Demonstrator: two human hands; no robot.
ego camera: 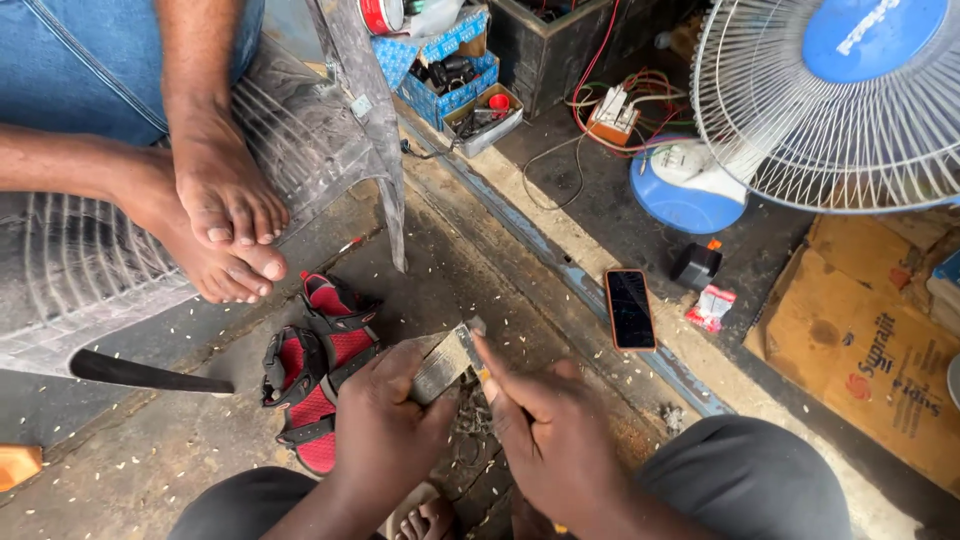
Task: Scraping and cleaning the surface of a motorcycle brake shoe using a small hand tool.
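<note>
left hand [385, 425] – grips metal piece [445, 362]; right hand [555, 435] – pinches its tip | red-white packet [711, 306] beside phone [630, 308]

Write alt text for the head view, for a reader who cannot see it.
Two hands work a flat metal piece over a gritty floor: the left hand grips it, and the right hand presses on its upper end. Red sandals lie to the left, a phone to the right, and another person's bare feet rest on a plastic chair.
</note>
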